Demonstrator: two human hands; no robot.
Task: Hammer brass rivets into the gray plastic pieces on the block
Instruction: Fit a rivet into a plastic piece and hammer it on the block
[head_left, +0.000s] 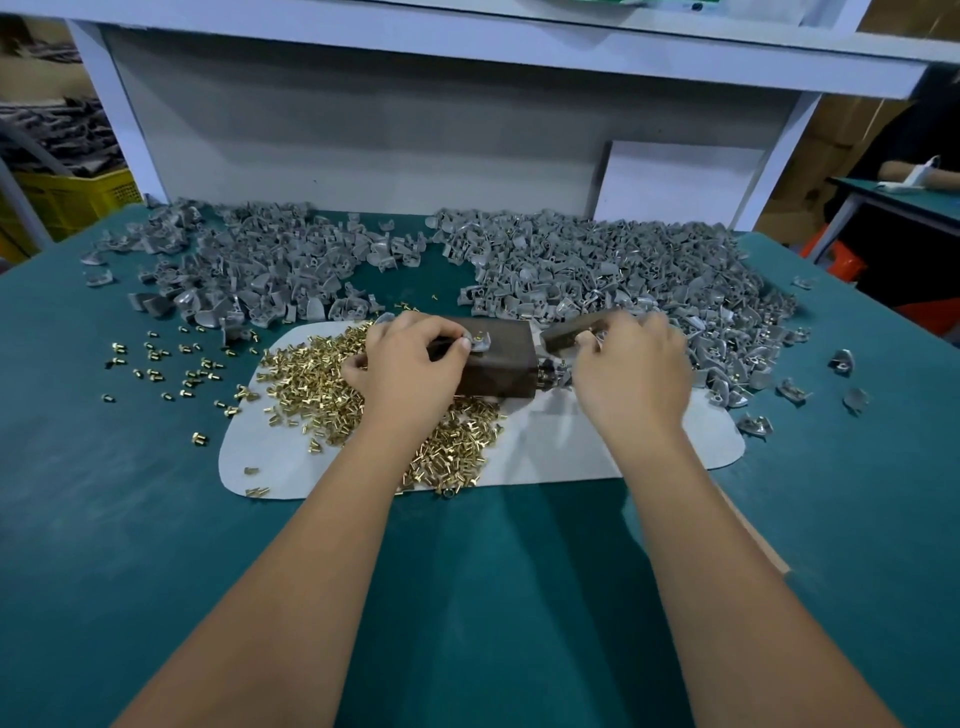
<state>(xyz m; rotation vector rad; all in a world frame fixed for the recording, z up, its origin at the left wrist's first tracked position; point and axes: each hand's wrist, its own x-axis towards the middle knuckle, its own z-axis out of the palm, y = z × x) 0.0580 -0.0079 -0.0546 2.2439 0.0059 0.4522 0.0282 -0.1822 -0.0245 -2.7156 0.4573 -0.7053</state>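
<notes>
Green-topped desk (130, 519) under everything. Two broad heaps of gray plastic pieces (597, 260) along the far side. White mat (571, 452) near the middle, carrying a pile of brass rivets (311, 384), more scattered loose to the left. Dark block (504, 364) standing on the mat. Yellow crate (72, 200) far left, contents unclear. Left hand (410, 369), grip pinching one gray piece (480, 341) atop the block. Right hand (631, 364), grip closed around a hammer (569, 332), blurred, just beside the block.
</notes>
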